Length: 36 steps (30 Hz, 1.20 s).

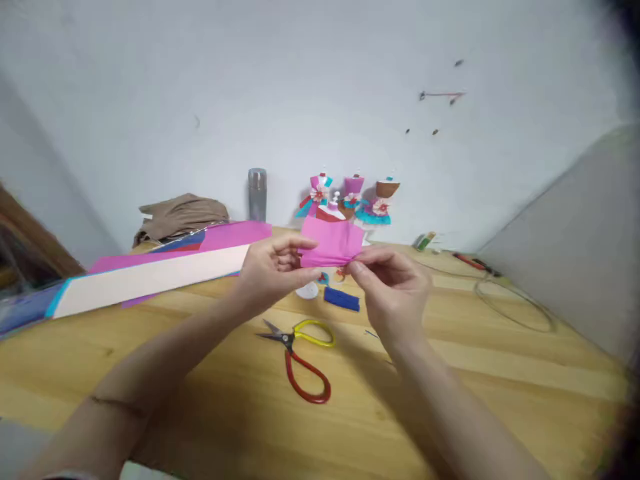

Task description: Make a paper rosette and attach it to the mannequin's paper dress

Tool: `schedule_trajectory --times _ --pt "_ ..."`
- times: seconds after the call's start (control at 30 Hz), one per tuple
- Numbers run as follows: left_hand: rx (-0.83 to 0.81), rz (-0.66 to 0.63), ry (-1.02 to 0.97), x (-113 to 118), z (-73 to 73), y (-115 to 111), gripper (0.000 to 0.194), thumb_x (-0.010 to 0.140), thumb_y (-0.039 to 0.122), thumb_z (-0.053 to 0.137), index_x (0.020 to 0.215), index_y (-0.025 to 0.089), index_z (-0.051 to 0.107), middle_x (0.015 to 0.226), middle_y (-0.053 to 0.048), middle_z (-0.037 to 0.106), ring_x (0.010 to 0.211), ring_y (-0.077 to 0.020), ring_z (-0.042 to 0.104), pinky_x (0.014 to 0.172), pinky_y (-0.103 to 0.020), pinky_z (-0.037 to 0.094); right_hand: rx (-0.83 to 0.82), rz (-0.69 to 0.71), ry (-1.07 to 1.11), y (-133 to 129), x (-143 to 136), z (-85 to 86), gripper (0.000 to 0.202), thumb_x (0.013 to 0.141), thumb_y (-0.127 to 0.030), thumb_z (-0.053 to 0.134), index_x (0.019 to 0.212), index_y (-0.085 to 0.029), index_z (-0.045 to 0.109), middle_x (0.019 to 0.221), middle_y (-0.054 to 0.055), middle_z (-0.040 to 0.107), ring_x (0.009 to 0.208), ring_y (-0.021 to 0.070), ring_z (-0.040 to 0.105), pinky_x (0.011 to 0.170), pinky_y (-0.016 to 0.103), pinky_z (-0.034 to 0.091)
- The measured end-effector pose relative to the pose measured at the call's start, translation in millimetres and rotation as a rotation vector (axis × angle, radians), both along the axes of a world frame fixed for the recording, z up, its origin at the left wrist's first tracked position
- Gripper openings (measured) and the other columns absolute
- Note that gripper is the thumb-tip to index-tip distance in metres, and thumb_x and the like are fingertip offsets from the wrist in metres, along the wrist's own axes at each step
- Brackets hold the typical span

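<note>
Between my two hands a pink piece of crepe-like paper [331, 241] is held up above the table, its lower edge bunched into small folds. My left hand [275, 267] pinches its left side between thumb and fingers. At the lower right corner, my right hand [393, 287] grips the folded edge with thumb and forefinger. Scissors [287, 340] with one yellow and one red handle lie partly opened on the table below. A blue folded strip [342, 299] and a white round piece [307, 291] rest just under the pink paper.
Several small dress-form figures [354, 187] in coloured paper stand against the wall. A grey bottle [257, 195], brown cloth [183, 217] and long coloured paper sheets [150, 283] occupy the left. At right lie a cable [515, 313] and a red-handled tool [470, 261].
</note>
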<state>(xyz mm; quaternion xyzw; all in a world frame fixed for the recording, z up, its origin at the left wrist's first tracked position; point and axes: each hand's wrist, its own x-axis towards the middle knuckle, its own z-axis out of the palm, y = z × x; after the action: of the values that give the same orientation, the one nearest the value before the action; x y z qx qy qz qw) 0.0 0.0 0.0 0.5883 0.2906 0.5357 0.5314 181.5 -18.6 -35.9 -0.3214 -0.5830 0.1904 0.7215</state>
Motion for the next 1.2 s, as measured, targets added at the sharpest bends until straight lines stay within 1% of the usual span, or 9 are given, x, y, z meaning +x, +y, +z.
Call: schedule_trajectory --times 0.17,0.23,0.33,0.47,0.67,0.8,0.9,1.03,1.2 --pt "0.045 0.054 0.054 0.0 2.0 -4.5 0.031 0.052 0.012 0.085 0.078 0.012 0.069 0.059 0.003 0.066 0.055 -0.0068 0.064 0.054 -0.014 0.052 0.01 -0.041 -0.025 1.2 -1.9 -0.2 0.012 0.077 -0.017 0.076 0.074 -0.027 0.069 0.07 -0.002 0.068 0.06 0.0154 0.062 0.056 0.031 0.051" --pt "0.051 0.056 0.057 0.3 1.2 -5.4 0.025 0.056 0.014 0.082 0.076 0.012 0.067 0.059 0.002 0.067 0.056 -0.0087 0.066 0.055 -0.015 0.053 0.039 -0.043 -0.051 -0.2 -3.0 1.9 0.012 0.078 -0.017 0.076 0.074 -0.027 0.07 0.071 -0.001 0.069 0.06 0.0156 0.062 0.055 0.031 0.05" --pt "0.053 0.035 0.034 0.7 0.1 -6.1 0.019 0.059 0.014 0.079 0.073 0.013 0.065 0.059 0.0 0.07 0.056 -0.0106 0.069 0.056 -0.017 0.055 0.085 -0.038 -0.083 -2.6 -4.7 5.7 0.014 0.079 -0.015 0.074 0.073 -0.026 0.069 0.072 0.0 0.069 0.062 0.0157 0.063 0.056 0.031 0.051" --pt "0.049 0.012 0.016 0.6 0.3 -6.4 0.018 0.061 0.013 0.078 0.072 0.013 0.064 0.058 -0.001 0.071 0.056 -0.0121 0.07 0.057 -0.018 0.057 0.098 -0.039 -0.097 -4.0 -5.5 7.9 0.014 0.079 -0.012 0.072 0.074 -0.025 0.069 0.072 -0.001 0.069 0.063 0.0148 0.063 0.057 0.03 0.051" --pt "0.034 -0.015 -0.001 0.1 2.0 -5.9 0.016 0.063 0.015 0.079 0.067 0.013 0.064 0.057 -0.002 0.071 0.053 -0.0128 0.07 0.055 -0.02 0.058 0.068 -0.023 -0.092 -4.8 -6.0 8.6 0.013 0.078 -0.013 0.072 0.074 -0.024 0.069 0.073 0.0 0.07 0.064 0.014 0.064 0.057 0.028 0.051" --pt "0.045 -0.031 -0.024 -1.1 1.3 -3.8 0.014 0.062 0.015 0.08 0.066 0.013 0.067 0.058 -0.002 0.072 0.054 -0.0113 0.07 0.056 -0.018 0.058 0.051 0.034 -0.067 -4.5 -5.3 8.1 0.014 0.079 -0.013 0.072 0.073 -0.026 0.069 0.072 -0.001 0.07 0.065 0.0151 0.064 0.057 0.029 0.052" --pt "0.05 -0.01 -0.047 -2.1 0.7 -3.1 0.012 0.063 0.015 0.081 0.068 0.013 0.07 0.061 -0.002 0.074 0.058 -0.0127 0.072 0.059 -0.019 0.06 0.031 0.073 -0.025 -2.7 -3.3 5.5 0.015 0.079 -0.014 0.074 0.074 -0.028 0.071 0.072 -0.001 0.069 0.066 0.0159 0.064 0.058 0.03 0.053" --pt "0.055 0.04 -0.073 -2.1 1.7 -4.9 0.011 0.062 0.016 0.081 0.07 0.014 0.074 0.065 -0.003 0.075 0.061 -0.0151 0.073 0.061 -0.023 0.062 0.021 0.057 0.013 -1.6 -2.4 3.6 0.015 0.078 -0.015 0.076 0.074 -0.029 0.073 0.073 0.0 0.069 0.066 0.0163 0.064 0.057 0.031 0.054" --pt "0.041 0.087 -0.144 0.4 1.8 -7.4 0.012 0.059 0.014 0.083 0.067 0.014 0.074 0.068 -0.002 0.076 0.061 -0.0131 0.074 0.063 -0.02 0.062 0.0 0.038 0.04 -4.2 -6.4 6.4 0.016 0.074 -0.012 0.077 0.071 -0.028 0.073 0.071 -0.001 0.07 0.062 0.0146 0.064 0.055 0.029 0.054"
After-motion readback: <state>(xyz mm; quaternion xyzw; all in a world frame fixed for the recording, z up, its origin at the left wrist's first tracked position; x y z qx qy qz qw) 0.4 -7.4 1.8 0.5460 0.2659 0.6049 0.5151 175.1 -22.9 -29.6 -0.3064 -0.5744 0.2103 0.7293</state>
